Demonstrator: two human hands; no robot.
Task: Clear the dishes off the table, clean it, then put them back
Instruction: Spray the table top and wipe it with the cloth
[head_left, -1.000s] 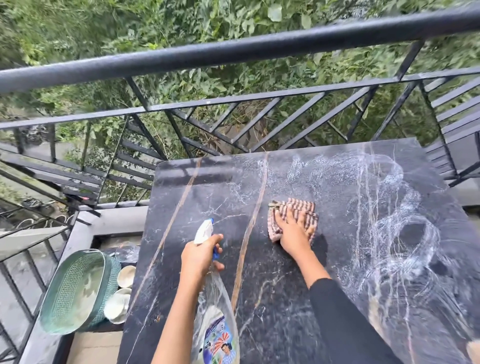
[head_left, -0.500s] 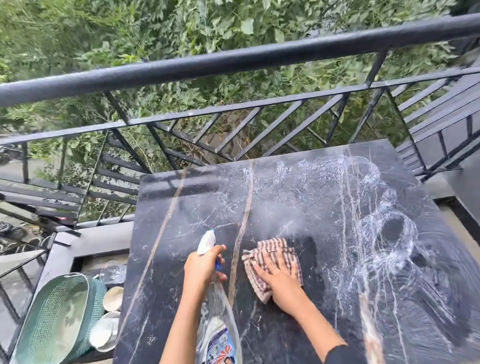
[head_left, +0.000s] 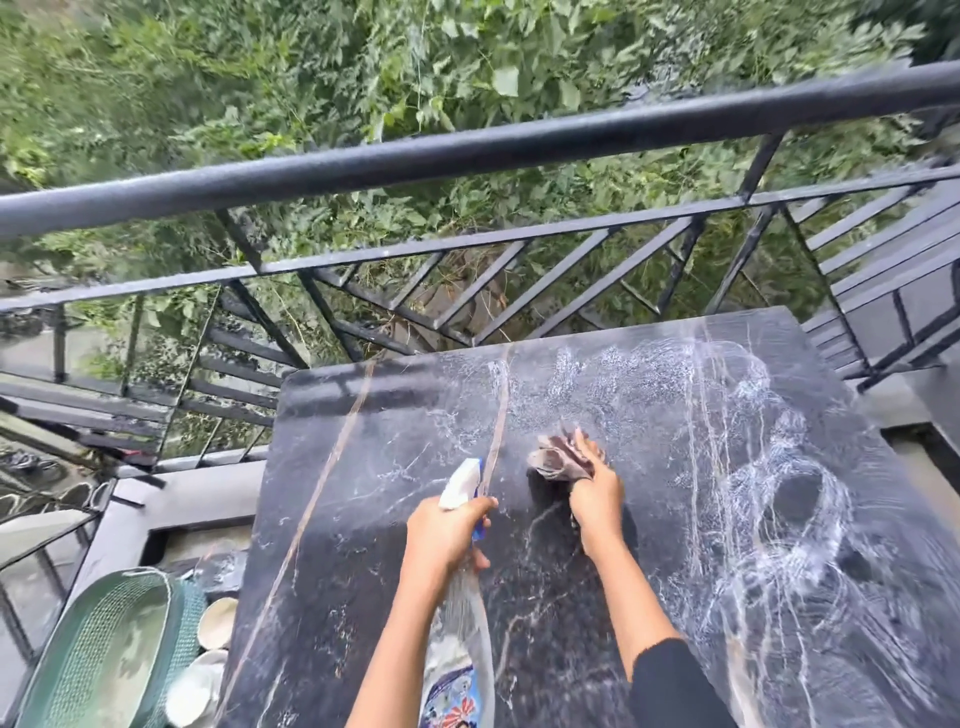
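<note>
Our right hand (head_left: 597, 496) clutches the bunched striped cloth (head_left: 558, 460) in curled fingers, down on the black marble table (head_left: 363, 467). Our left hand (head_left: 447, 538) wraps round the spray bottle (head_left: 460, 629). White dishes (head_left: 208, 660) lie below the table's left edge, beside a green basket (head_left: 104, 649).

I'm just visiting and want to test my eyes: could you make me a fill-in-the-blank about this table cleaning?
1. The left hand holds a spray bottle with a ____ nozzle.
2. The right hand grips a bunched ____ over the table.
3. The white dishes lie beside the ____ basket, off the table.
Missing words: white; cloth; green.
</note>
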